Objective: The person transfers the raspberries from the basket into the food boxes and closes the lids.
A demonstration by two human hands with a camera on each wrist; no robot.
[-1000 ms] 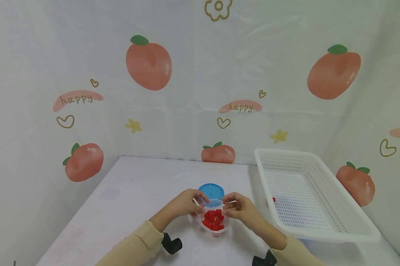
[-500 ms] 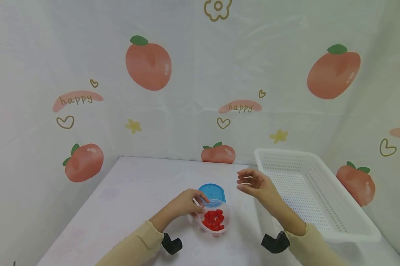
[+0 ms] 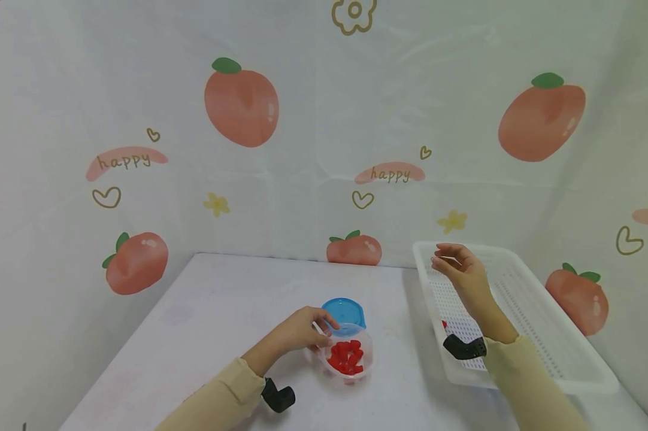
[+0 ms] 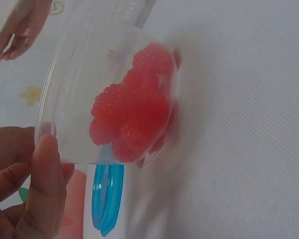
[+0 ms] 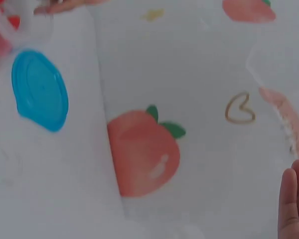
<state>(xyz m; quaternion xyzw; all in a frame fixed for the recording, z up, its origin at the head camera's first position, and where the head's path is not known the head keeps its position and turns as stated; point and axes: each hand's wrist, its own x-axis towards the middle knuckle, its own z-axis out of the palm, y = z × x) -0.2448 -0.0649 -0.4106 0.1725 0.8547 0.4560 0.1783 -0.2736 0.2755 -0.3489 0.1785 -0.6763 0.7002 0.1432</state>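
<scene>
A clear round plastic tub (image 4: 72,94) stands on the white table, with several red raspberries (image 4: 132,109) heaped inside it. My left hand (image 3: 305,327) pinches the tub's rim between thumb and fingers, on its left side. Just behind the tub, a blue lid (image 3: 344,310) lies on the tabletop. Over the left part of the white basket hovers my right hand (image 3: 466,278), raised, its fingers loosely bent and nothing visible between them. In the right wrist view only part of that hand's fingers (image 5: 291,199) shows at the lower right edge.
On the right side of the table sits a large white perforated basket (image 3: 547,299). A small red piece (image 3: 444,324) shows inside, near its left wall. Behind the table (image 3: 248,287) hangs a white curtain (image 3: 302,120) printed with fruit.
My right hand has left the tub's right side, rising and travelling right until it is over the basket. The left hand keeps its hold on the tub, which has not moved.
</scene>
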